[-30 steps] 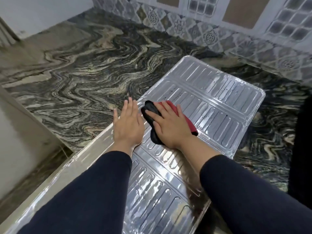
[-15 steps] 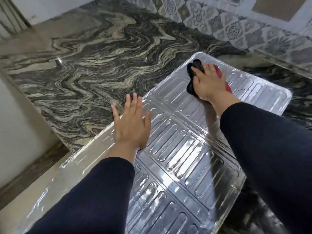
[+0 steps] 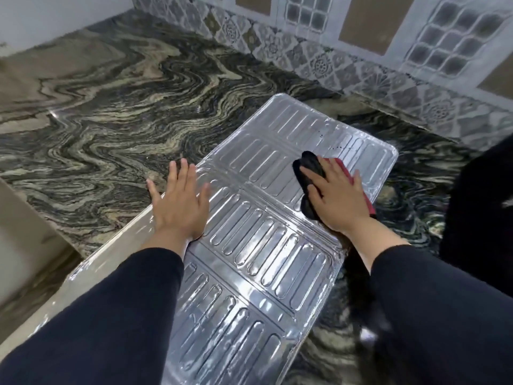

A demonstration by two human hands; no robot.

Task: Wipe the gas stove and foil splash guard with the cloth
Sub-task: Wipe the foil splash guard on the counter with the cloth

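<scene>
The ribbed foil splash guard [image 3: 258, 240] lies flat on the marble counter, running from the near left to the far right. My left hand [image 3: 180, 204] rests flat on its left edge, fingers spread, holding nothing. My right hand [image 3: 337, 198] presses down on a black and red cloth [image 3: 311, 168] on the guard's far right panel. A few dark specks show on the foil just beyond the cloth. No gas stove is recognisable in view.
The dark swirled marble counter [image 3: 111, 129] spreads to the left and behind the guard. A patterned tile wall [image 3: 333, 65] stands at the back. A dark object [image 3: 483, 195] sits at the right edge. The counter's front edge drops off at the left.
My right hand slid the cloth from the guard's middle to its far corner, then back toward me and to the right edge. My left hand stayed flat on the left edge.
</scene>
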